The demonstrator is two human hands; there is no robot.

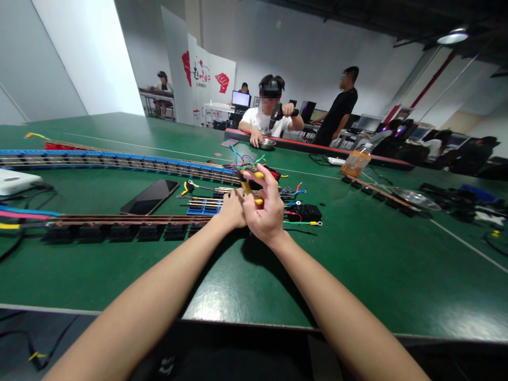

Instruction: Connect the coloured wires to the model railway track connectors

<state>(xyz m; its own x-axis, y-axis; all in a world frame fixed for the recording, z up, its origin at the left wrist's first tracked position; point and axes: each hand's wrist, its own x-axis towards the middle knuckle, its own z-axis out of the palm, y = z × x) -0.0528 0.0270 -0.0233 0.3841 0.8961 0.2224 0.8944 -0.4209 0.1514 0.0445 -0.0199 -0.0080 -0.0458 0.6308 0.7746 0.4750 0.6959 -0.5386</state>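
My right hand (266,209) is wrapped around a pair of pliers (246,185) with yellow-and-black handles. The jaws are hard to make out. Just to its left, my left hand (233,207) is closed low over the ends of the track pieces; what its fingers grip is hidden. A short blue track piece (204,205) with metal rods lies beside it. Beneath runs a long track (119,219) with brown rails on black supports. On the right, a black block (309,212) and a green wire (304,223) with a ring terminal lie near my right hand.
A phone (151,197) lies left of my hands on the green table (377,264). Behind it curves a long blue track (151,163). An orange-filled bottle (356,161) and a metal dish (416,198) stand right. Across the table, a person (291,123) holds a dark tool.
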